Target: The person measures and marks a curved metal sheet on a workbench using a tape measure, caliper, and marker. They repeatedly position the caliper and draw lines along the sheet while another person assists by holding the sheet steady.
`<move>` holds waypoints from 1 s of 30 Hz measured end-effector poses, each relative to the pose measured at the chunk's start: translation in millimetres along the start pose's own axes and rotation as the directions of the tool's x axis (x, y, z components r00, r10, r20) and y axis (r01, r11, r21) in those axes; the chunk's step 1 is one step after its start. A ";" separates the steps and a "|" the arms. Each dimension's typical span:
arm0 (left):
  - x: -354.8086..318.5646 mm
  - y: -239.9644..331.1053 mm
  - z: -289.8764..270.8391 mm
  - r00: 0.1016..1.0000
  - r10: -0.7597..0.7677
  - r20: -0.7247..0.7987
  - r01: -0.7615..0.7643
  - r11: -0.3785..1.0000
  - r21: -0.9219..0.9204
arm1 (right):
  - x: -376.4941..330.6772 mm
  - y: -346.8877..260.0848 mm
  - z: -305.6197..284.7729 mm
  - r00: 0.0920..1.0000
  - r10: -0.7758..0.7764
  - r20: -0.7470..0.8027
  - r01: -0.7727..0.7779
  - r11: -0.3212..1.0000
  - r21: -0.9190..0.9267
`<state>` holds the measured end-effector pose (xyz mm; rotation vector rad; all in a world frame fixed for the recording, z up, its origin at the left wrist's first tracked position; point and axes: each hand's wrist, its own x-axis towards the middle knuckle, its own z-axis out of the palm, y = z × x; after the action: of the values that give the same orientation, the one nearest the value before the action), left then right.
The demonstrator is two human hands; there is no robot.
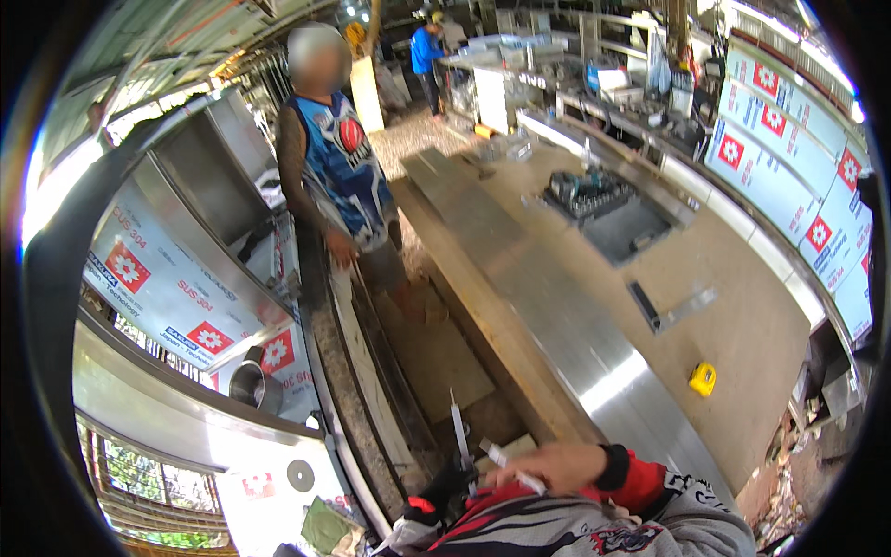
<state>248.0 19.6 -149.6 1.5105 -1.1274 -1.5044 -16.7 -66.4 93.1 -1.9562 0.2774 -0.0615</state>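
Note:
My right hand (557, 467), in a black cuff and a red and grey sleeve, is low in the head view. Its fingers are closed on a thin white strip (497, 453) that slants across my shirt front. Left of it a dark shape (453, 486) lies where my left arm ends; whether that is a glove or a cuff I cannot make out, and no fingers show. From there a slim pale pointed tool (459, 433) sticks up. Close beyond my right hand runs a long shiny metal sheet (594, 357) along the edge of the brown worktable (733, 311).
On the worktable lie a yellow tape measure (703, 379), a try square (670, 308) and a drill in an open case (585, 193). A person in a blue sleeveless jersey (339, 158) stands ahead at left, beside film-covered metal panels (176, 265). Another person (426, 56) works far back.

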 end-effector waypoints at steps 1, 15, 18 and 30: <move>4.3 2.2 -1.0 1.000 0.018 -0.007 -0.018 1.000 -0.004 | -0.3 -19.0 -18.1 0.953 -0.299 0.042 0.289 0.945 0.154; 18.1 -4.2 -25.1 0.939 0.261 -0.223 -0.137 0.882 0.452 | 29.3 89.0 -91.4 0.640 0.481 -0.599 0.623 0.133 0.771; 10.9 -4.0 -24.9 0.907 0.289 -0.305 -0.171 0.917 0.360 | 21.1 84.7 -90.8 0.629 0.430 -0.648 0.673 0.116 0.730; 14.1 1.7 -9.7 0.840 0.200 -0.505 -0.239 0.971 -0.014 | 9.6 63.4 -58.0 0.488 0.542 -0.684 0.642 0.309 0.702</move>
<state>256.5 5.0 -152.6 1.5375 -0.8803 -0.9079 -27.8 -144.3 57.1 -0.4148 0.6583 -1.1352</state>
